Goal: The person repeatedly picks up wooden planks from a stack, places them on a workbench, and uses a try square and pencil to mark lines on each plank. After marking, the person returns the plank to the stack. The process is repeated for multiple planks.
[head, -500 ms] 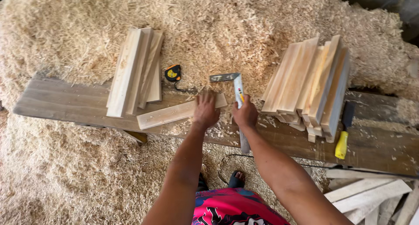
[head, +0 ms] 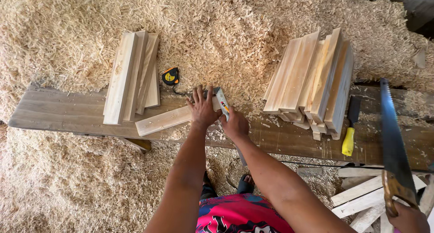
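Head view: left hand (head: 202, 107) now spread flat on wood strip (head: 169, 119), pinning it to bench (head: 54, 113); right hand (head: 234, 124) closed around try square (head: 222, 102), newly set across strip, beside left hand.

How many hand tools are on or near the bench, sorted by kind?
Tape measure: 1
Try square: 1
Yellow-handled chisel: 1
Handsaw: 1
Total: 4
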Demonstrator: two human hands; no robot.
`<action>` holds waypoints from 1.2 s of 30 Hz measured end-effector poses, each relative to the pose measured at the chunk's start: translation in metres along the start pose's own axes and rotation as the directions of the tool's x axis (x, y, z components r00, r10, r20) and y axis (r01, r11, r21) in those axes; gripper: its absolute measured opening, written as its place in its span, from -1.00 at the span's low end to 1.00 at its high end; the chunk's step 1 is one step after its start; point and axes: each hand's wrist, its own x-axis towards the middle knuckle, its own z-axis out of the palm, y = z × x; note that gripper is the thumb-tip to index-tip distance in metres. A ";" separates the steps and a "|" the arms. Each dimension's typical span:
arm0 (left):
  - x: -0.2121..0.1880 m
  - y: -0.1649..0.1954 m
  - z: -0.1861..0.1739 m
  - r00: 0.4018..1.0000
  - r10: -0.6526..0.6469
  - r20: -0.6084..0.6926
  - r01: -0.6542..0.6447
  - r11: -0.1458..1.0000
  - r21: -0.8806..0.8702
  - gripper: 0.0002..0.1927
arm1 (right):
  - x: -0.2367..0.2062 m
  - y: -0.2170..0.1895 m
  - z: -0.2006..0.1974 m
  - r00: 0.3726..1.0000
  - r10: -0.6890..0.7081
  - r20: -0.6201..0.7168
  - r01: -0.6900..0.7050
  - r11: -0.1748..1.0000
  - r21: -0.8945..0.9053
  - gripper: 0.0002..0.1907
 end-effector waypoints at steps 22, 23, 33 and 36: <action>-0.011 0.000 -0.021 0.997 0.004 0.081 0.007 0.990 -0.143 -0.13 | 0.010 0.014 -0.010 0.999 0.019 -0.040 -0.011 0.981 0.195 -0.76; -0.012 0.000 -0.021 0.997 0.005 0.081 0.007 0.990 -0.139 -0.13 | 0.018 0.020 -0.013 0.990 -0.043 -0.133 0.069 0.978 0.197 -0.75; -0.008 -0.002 -0.017 0.996 0.009 0.086 0.003 0.991 -0.134 -0.13 | 0.055 0.006 -0.060 0.834 -0.081 -0.546 0.302 0.895 0.327 -0.72; -0.007 -0.001 -0.016 0.997 0.012 0.078 -0.004 0.994 -0.109 -0.08 | 0.047 -0.001 -0.065 0.855 -0.071 -0.513 0.309 0.865 0.396 -0.75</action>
